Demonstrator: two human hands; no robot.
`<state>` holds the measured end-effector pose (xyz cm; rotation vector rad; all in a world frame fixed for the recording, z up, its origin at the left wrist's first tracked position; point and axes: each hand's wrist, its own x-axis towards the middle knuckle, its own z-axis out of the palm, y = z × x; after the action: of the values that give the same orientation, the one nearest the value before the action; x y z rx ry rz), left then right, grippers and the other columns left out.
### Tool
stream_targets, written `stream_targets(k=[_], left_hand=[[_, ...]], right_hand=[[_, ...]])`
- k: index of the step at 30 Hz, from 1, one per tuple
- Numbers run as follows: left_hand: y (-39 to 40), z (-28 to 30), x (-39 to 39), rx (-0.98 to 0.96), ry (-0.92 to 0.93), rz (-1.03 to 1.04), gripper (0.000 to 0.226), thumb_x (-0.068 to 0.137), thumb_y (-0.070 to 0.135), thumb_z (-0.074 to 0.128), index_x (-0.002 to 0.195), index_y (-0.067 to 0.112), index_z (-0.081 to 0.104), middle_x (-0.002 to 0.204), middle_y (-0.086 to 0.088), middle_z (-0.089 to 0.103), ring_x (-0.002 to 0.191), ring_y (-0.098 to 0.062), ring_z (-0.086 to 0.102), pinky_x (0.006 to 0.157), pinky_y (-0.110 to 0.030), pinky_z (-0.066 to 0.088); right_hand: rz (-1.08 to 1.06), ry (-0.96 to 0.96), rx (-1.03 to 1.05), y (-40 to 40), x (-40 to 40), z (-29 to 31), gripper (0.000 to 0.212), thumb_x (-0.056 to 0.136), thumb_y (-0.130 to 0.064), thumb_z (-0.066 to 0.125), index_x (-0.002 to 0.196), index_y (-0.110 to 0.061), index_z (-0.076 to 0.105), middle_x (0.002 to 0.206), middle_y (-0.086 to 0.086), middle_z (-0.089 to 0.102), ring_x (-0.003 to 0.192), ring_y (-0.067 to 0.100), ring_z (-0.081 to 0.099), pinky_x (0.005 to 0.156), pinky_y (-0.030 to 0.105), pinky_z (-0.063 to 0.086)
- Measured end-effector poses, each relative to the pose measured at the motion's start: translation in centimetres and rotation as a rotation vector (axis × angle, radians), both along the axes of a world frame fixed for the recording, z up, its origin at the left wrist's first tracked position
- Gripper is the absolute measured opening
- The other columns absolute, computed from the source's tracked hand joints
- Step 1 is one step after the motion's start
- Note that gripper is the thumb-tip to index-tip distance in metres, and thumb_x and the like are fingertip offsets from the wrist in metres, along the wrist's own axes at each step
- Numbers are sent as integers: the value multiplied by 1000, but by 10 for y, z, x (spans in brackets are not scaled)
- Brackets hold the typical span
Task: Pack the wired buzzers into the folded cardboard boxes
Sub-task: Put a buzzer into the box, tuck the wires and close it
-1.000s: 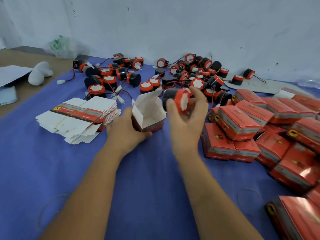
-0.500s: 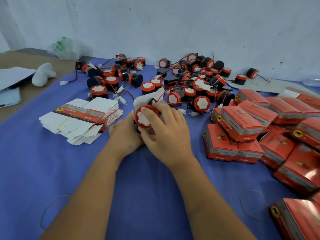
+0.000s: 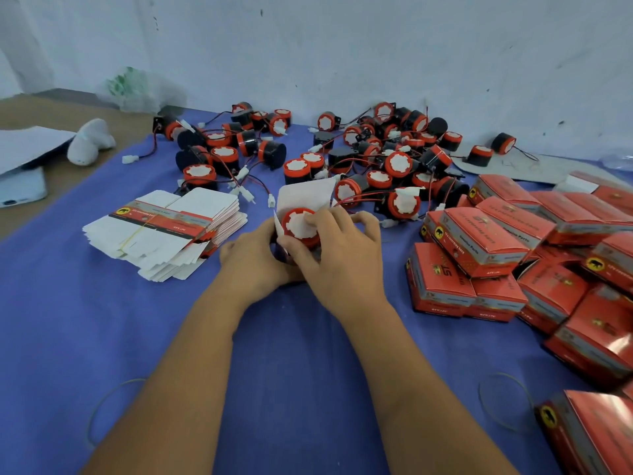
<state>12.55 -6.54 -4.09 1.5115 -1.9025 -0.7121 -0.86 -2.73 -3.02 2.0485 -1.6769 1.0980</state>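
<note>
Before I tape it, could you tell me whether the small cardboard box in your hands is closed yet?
Open: the small cardboard box's white flap stands up, and the red-and-black round buzzer shows in its mouth.

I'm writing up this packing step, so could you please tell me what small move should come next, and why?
Probably press the red-capped black buzzer fully down into the open white-lined cardboard box. The right hand grips the buzzer at the box mouth, its cap above the rim, while the left hand holds the box; the flap stands open.
</note>
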Motion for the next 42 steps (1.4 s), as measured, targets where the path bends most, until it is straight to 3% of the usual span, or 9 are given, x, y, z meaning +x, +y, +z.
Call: stream_targets(k=[5, 8, 11, 16, 20, 27, 32, 36, 42], left_hand=[[0, -1, -3, -37, -93, 34, 52, 85, 27, 67, 131, 30, 43, 107, 8, 62, 112, -21, 53, 99, -35, 23], [2, -1, -6, -34, 128, -14, 59, 84, 18, 70, 134, 28, 41, 109, 10, 62, 108, -18, 58, 101, -38, 42], [5, 0, -4, 6, 390, -102, 58, 77, 23, 81, 123, 38, 47, 109, 20, 63, 99, 0, 62, 77, -17, 52], [4, 4, 5, 113, 412, -255, 60, 70, 31, 83, 119, 44, 51, 112, 25, 65, 102, 8, 61, 74, -7, 48], [4, 4, 6, 154, 401, -290, 61, 66, 40, 81, 117, 49, 48, 113, 27, 64, 102, 11, 60, 72, -4, 48], [-4, -5, 0, -19, 360, -167, 40, 84, 4, 69, 115, 26, 54, 98, 14, 61, 84, 8, 60, 76, -11, 50], [-2, 0, 1, -35, 340, -231, 48, 75, 12, 78, 115, 25, 55, 105, 16, 62, 87, 5, 60, 75, -2, 44], [0, -2, 2, 16, 433, -232, 54, 76, 18, 82, 119, 35, 55, 108, 18, 67, 98, 5, 63, 74, -10, 50], [-4, -3, 3, 55, 398, -221, 62, 75, 23, 84, 128, 33, 52, 115, 17, 66, 106, -2, 62, 86, -20, 51]], right_hand=[[-58, 131, 176, 2, 7, -7, 60, 95, -54, 16, 95, -22, 67, 100, -7, 69, 101, 14, 58, 112, 43, 5], [-50, 85, 124, 2, 8, -7, 50, 98, -47, 23, 99, -28, 69, 112, -12, 64, 112, 12, 44, 105, 39, 12], [12, -463, -80, 1, 5, -1, 17, 94, -29, 52, 105, -21, 62, 107, -4, 54, 99, 15, 46, 88, 29, 35], [97, -1358, 85, -12, -22, 20, 39, 93, -24, 64, 129, -17, 51, 66, -10, 42, 57, 0, 42, 62, 15, 42], [190, -1221, 18, -10, -27, 27, 18, 94, -14, 62, 78, -21, 64, 60, -16, 50, 59, 0, 41, 61, 18, 39], [310, -244, -259, 13, 10, 5, 25, 83, -21, 51, 65, -5, 60, 61, 3, 57, 57, 17, 43, 69, 35, 34], [304, -473, -45, 10, 11, 14, 41, 88, -41, 44, 64, -17, 67, 64, -13, 58, 82, -1, 48, 84, 32, 29], [98, -586, 41, -1, -9, 9, 10, 86, -27, 68, 89, -33, 75, 102, -25, 50, 107, -28, 20, 106, 40, 27], [-14, -443, 104, -11, -22, 5, 33, 88, -23, 68, 114, -43, 61, 114, -7, 61, 127, 16, 35, 93, -1, 2]])
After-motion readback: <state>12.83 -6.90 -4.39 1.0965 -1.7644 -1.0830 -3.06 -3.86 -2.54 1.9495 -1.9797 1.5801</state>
